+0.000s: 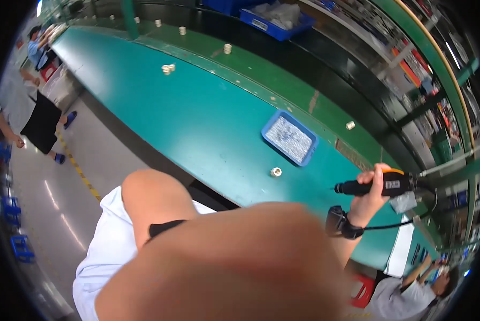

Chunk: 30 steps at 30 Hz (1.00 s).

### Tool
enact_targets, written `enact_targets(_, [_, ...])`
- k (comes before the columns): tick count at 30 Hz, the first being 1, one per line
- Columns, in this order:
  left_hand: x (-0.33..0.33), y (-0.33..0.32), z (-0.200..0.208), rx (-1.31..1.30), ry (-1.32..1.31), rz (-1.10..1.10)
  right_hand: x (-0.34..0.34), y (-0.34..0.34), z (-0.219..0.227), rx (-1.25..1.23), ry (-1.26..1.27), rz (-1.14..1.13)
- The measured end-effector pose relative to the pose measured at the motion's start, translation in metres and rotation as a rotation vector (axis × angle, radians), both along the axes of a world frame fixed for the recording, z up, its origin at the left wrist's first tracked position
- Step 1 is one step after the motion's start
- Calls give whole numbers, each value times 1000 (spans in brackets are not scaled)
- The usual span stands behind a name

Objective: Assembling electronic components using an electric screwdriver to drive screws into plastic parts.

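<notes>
I have the right hand (375, 197)'s grip closed around a corded electric screwdriver (359, 187) over the counter (143, 107), perhaps sideways to keep its bit clear; the left hand is unseen, so I can't tell. Beyond, a cream cylinder (275, 172) sits near a blue tray (272, 144), probably for easy reach.

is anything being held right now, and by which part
The right hand holds a black power screwdriver around the middle of its body; the left hand isn't in view.

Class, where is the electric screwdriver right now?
The electric screwdriver is at the head view's right, held in the right hand, lower right of the blue tray.
</notes>
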<state>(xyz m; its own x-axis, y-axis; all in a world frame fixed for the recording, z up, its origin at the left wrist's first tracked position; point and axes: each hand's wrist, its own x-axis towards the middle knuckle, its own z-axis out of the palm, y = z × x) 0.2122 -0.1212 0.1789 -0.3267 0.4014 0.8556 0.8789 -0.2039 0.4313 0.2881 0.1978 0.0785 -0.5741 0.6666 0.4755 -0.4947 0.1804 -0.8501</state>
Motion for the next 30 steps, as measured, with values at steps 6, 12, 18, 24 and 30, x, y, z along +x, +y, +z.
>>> enact_targets(6, [-15, 47, -37, -186, -57, -172, 0, -22, 20, -40, 0, -17])
enact_targets(12, [-58, 96, -164, -461, -293, -48, -2, -39, 35, -96, 216, 203])
enact_targets(18, [-60, 109, -182, -437, -657, -313, -7, -55, 35, -83, 283, 482])
enact_targets(24, [-62, 109, -180, -417, -714, -399, -19, -57, 21, -41, 263, 531])
enact_targets(30, [-67, 101, -175, -475, -553, -287, -24, -67, 20, -30, 237, 522])
